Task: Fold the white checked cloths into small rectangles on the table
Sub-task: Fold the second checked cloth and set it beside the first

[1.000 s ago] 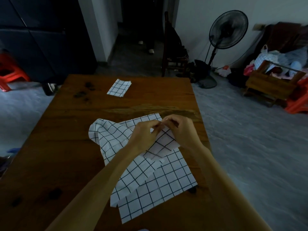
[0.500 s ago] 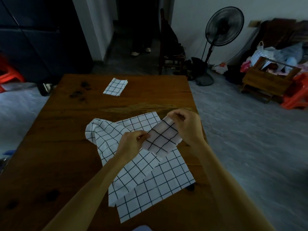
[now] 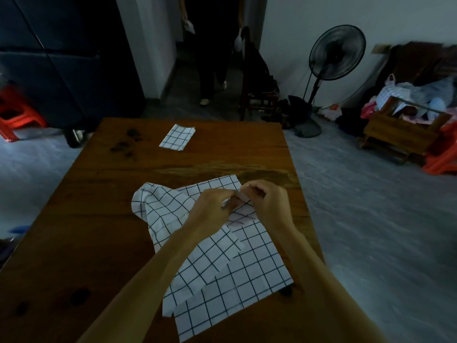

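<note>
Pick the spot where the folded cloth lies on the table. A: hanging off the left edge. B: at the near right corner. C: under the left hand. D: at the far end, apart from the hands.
D: the folded cloth lies flat at the far end of the table, well beyond both hands, which are at the unfolded cloths nearer the person.

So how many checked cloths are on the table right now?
3 for sure: a folded cloth at the far end, a crumpled cloth near the middle that both hands pinch, and a flat cloth beneath it. More may be hidden in the overlap.
</note>
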{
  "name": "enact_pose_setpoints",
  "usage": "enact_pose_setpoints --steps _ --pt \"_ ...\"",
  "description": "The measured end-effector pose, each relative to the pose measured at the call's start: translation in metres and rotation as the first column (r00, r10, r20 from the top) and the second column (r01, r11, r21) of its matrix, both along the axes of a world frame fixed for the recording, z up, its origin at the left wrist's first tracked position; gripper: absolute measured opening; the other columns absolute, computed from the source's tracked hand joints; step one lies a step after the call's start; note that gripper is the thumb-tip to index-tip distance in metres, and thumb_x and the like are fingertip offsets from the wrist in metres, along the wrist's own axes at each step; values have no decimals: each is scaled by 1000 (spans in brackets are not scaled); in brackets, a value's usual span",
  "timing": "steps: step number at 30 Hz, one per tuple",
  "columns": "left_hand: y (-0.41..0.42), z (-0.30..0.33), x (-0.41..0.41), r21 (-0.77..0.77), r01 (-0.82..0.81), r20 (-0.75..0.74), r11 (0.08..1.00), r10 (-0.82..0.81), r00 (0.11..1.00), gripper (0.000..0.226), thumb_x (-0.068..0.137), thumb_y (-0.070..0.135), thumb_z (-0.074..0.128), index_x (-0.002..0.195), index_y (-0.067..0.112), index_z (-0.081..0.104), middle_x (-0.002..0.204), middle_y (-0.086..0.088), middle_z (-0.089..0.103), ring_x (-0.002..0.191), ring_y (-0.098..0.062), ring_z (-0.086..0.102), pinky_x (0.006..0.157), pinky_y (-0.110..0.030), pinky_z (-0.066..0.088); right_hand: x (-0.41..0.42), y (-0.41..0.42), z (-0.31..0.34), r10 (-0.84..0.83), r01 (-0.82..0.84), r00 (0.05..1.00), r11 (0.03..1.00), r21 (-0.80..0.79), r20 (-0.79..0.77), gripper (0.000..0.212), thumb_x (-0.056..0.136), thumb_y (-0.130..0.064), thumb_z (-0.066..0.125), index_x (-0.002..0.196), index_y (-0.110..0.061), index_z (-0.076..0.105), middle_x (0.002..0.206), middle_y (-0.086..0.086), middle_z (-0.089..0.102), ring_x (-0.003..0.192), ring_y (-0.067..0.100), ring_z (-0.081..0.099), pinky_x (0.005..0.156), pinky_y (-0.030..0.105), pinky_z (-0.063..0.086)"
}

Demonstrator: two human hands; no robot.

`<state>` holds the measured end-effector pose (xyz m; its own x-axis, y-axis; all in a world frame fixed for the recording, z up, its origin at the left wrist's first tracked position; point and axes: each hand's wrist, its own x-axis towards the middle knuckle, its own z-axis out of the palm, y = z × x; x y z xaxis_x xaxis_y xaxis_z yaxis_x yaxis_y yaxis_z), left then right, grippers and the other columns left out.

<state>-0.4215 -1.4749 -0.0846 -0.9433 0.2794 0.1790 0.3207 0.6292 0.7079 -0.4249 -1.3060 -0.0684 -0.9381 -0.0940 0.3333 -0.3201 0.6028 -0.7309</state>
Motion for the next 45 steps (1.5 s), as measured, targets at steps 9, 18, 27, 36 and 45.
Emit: enact_pose_setpoints --steps 9,18,27,36,45 --pt "-27 -34 15 79 -106 92 991 98 991 7 88 26 63 90 28 70 85 17 69 81 3 63 75 -27 53 4 14 1 -53 53 999 997 -64 1 13 88 -25 67 94 -16 74 86 -8 73 75 -2 66 65 15 53" --pt "-7 -8 10 148 -55 137 987 34 990 17 90 29 61 106 26 65 94 16 66 90 3 60 77 -15 46 4 -1 7 80 -77 993 996 -47 85 8 90 -25 64 91 -22 71 82 -9 70 73 4 64 67 29 54" --pt "-14 -2 14 464 -245 263 851 131 956 8 93 23 55 94 26 63 87 9 70 80 -3 66 67 -21 54 12 11 -10 50 57 916 966 -251 398 62 82 -38 72 135 -27 42 115 -5 58 99 9 60 76 24 55" --pt "-10 3 13 583 -357 372 729 151 916 21 92 23 56 113 26 57 98 1 68 89 -14 66 70 -25 56 9 5 -1 37 47 926 977 -210 376 6 93 -21 60 91 -20 65 74 -1 66 62 17 58 57 30 50" --pt "-8 22 8 492 -228 92 840 210 973 7 93 23 56 96 25 63 55 8 46 47 -2 40 45 -12 32 4 2 2 112 -19 913 972 -234 391 18 96 -17 53 111 -16 63 93 -3 67 85 15 63 73 30 53"
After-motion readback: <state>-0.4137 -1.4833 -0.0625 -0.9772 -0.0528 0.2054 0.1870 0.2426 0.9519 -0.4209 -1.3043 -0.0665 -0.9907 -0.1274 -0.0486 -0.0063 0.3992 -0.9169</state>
